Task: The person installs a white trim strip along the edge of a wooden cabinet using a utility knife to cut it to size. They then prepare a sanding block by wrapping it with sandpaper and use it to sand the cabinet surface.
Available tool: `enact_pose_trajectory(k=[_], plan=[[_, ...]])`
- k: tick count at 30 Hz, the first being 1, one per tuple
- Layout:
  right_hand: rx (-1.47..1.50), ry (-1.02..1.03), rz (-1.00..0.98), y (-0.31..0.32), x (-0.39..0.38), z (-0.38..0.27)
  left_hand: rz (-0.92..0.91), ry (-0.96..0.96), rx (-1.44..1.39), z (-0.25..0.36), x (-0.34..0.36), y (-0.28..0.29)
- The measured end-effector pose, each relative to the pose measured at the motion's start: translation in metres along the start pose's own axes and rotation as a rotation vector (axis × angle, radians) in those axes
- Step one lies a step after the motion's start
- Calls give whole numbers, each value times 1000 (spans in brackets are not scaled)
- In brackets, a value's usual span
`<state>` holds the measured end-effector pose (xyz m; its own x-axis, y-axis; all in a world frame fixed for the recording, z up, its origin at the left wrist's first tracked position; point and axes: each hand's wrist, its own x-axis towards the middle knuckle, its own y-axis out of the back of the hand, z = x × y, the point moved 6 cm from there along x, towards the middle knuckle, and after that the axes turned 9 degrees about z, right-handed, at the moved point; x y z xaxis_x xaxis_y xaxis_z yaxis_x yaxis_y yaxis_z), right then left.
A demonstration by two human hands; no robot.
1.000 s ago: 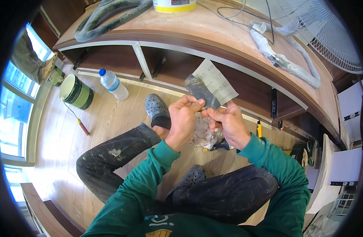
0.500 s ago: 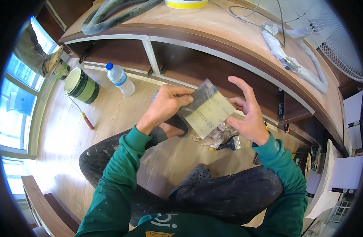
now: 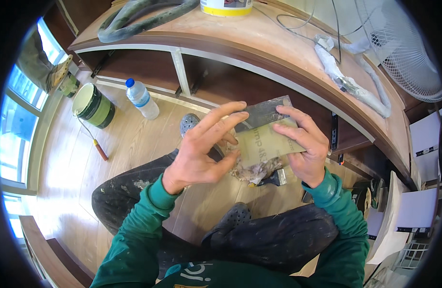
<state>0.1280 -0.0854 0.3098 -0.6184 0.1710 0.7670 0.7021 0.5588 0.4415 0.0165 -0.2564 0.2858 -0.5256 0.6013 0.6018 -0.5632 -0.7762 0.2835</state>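
My right hand is closed on a sheet of sandpaper, pale yellow-green with printing on one face and a dark grey, dusty strip folded along its top. My left hand has its fingers stretched apart at the sheet's left side, two fingertips at the dark strip. Below the sheet lie a crumpled, stained rag and a wide metal-ended brush or scraper on the wooden floor.
A curved cabinet with open compartments carries hoses, cables and a bucket. A water bottle, paint can and wooden-handled tool stand or lie left. A fan is upper right; another person's foot is upper left.
The sandpaper has been turned, its dark part now along the top. My left fingers have opened out and risen; my right fingers have come down onto the sheet.
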Motion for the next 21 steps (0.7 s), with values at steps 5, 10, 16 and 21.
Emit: enact_pose_trajectory(k=[5, 10, 16, 21], plan=[[43, -12, 37, 5, -2, -1, -22, 24, -46, 13, 3, -4], [149, -56, 32, 10, 1, -11, -16, -154, -165, 3, 7, -11], [195, 36, -127, 19, 2, -19, 13, -203, -118, 16, 11, -4], [147, 64, -126, 21, 1, -19, 65, -270, -22, 16, 9, -7]])
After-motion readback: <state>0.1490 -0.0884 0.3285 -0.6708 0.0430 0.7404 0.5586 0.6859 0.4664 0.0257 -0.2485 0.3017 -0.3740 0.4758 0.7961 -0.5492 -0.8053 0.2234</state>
